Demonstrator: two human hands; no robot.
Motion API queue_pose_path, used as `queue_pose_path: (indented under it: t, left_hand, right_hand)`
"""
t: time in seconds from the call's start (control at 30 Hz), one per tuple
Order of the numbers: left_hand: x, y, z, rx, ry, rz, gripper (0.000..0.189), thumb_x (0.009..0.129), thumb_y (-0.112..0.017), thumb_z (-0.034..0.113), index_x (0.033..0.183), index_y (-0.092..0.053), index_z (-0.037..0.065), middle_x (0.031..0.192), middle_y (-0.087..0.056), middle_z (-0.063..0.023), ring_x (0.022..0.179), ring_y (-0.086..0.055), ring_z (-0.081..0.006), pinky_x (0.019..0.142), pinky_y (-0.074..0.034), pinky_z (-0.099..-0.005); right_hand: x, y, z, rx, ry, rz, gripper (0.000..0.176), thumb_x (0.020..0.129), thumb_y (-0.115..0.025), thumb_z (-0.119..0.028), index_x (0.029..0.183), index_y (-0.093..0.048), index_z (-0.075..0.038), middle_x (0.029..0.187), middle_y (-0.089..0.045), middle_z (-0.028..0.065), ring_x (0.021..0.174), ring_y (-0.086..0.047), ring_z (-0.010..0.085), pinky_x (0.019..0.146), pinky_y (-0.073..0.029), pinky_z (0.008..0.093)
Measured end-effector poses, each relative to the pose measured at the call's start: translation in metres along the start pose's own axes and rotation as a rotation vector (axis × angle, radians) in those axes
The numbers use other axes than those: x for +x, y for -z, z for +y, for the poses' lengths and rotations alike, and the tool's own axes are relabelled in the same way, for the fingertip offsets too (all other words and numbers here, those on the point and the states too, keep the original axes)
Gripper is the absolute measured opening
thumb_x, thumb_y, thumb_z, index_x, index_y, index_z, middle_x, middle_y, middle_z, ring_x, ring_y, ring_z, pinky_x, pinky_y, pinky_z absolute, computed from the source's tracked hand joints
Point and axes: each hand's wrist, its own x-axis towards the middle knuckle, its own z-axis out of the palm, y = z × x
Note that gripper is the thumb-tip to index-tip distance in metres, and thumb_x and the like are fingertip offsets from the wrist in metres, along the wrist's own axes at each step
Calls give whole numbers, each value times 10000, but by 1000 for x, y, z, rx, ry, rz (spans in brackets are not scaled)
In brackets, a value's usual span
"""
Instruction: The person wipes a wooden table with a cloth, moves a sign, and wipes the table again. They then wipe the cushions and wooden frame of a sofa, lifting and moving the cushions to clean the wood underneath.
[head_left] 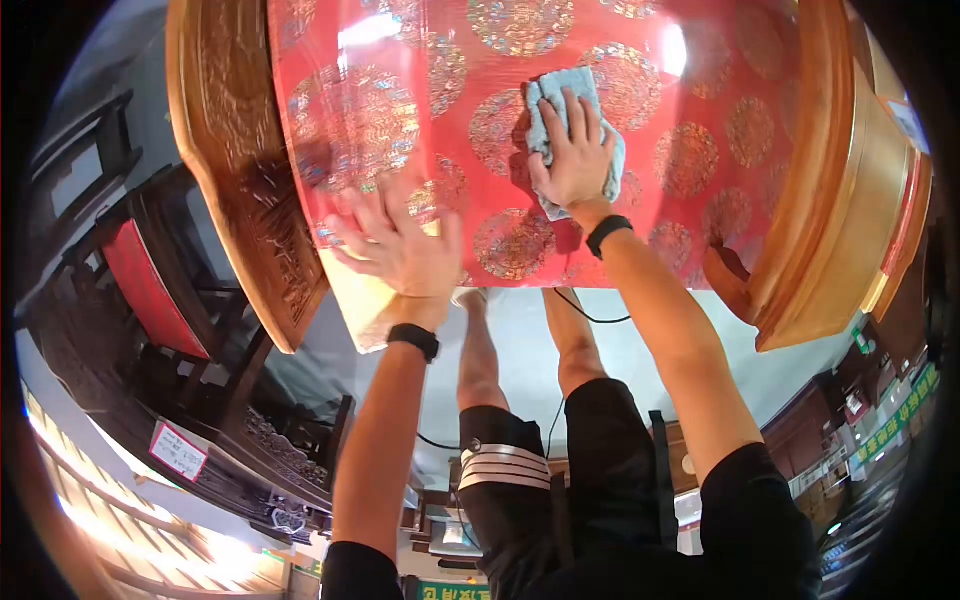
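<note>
A shiny red fabric surface (480, 100) with round gold patterns spreads out before me between two wooden side pieces. My right hand (580, 165) presses down on a folded blue-grey cloth (572, 84), thumb at its left side and fingers lying over it. Toward the left front corner, my left hand (405, 245) has its fingers spread and is smeared by motion. Under and beside that hand is a pale yellow piece (362, 300) that looks like a cloth, hanging past the front edge; the hand partly hides it. Each wrist has a black band.
Carved wood (235, 130) bounds the red surface on the left, and a thick wooden side (815, 200) on the right. Dark wooden furniture (130, 350) with a red panel (155, 285) stands at left. A black cable (600, 319) hangs near my legs, above the pale floor.
</note>
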Motion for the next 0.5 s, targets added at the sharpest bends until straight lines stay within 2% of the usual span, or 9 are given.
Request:
queue_pose_path:
  t: [0.03,0.13,0.17,0.2,0.27,0.33,0.37,0.47,0.5]
  left_hand:
    - [-4,5,10,-25,7,-52,914,807,-719,447,1609,-402,143,1708,-180,-242,1551,-54,-564,1173,-58,-764]
    - [-14,7,43,-105,60,-110,781,801,-692,457,1523,-553,194,1695,-281,-234,1557,-121,-537,1182,-27,-757]
    - [-18,6,50,-108,38,-107,742,805,-686,453,1495,-580,199,1698,-281,-236,1562,-126,-524,1190,-25,-744]
    - [-22,10,57,-110,19,-110,705,809,-680,448,1467,-606,205,1701,-280,-237,1568,-131,-511,1199,-23,-732]
    - [-23,18,68,-188,34,-116,646,813,-679,400,1411,-642,160,1701,-274,-255,1571,-151,-499,1212,-54,-712]
    - [-28,23,70,-470,48,-190,634,812,-679,322,1402,-634,94,1695,-266,-276,1567,-177,-499,1211,-101,-708]
    - [-31,28,68,-468,61,-188,634,812,-679,322,1402,-634,94,1695,-266,-276,1567,-177,-499,1211,-101,-708]
    - [-33,43,59,-583,-28,-309,694,799,-717,271,1427,-574,13,1672,-244,-318,1537,-206,-529,1189,-182,-698]
    - [-33,44,52,-609,-52,-308,688,799,-715,255,1421,-567,0,1662,-265,-318,1527,-225,-539,1192,-200,-684]
  right_hand:
    - [3,3,0,26,26,17,720,783,-643,-429,1464,-576,-203,1618,-441,123,1457,-413,388,1032,-370,660]
    - [11,18,14,175,17,-88,645,776,-679,-323,1400,-638,-164,1574,-492,135,1436,-442,376,1077,-423,556]
    - [16,25,19,235,-17,-42,545,818,-672,-212,1350,-666,-93,1417,-627,151,1301,-588,309,1057,-484,437]
    - [18,41,20,219,-19,-54,545,818,-672,-212,1350,-666,-93,1417,-627,151,1301,-588,309,1057,-484,437]
    - [33,80,14,940,-327,31,473,869,-637,-132,1330,-663,-32,1234,-711,135,1118,-675,225,994,-524,369]
    - [50,128,-6,850,-178,56,452,898,-597,-72,1342,-648,-3,1133,-731,106,1018,-675,155,945,-532,318]
    - [57,146,-23,949,-201,30,426,853,-676,-130,1265,-680,-22,1213,-707,96,1141,-667,203,951,-535,373]
    - [79,164,-73,854,36,18,472,877,-667,-113,1337,-648,-6,1206,-707,70,1134,-657,191,958,-513,325]
    - [91,169,-104,910,81,-91,534,895,-653,-179,1392,-592,4,1289,-648,176,1190,-610,326,1012,-491,428]
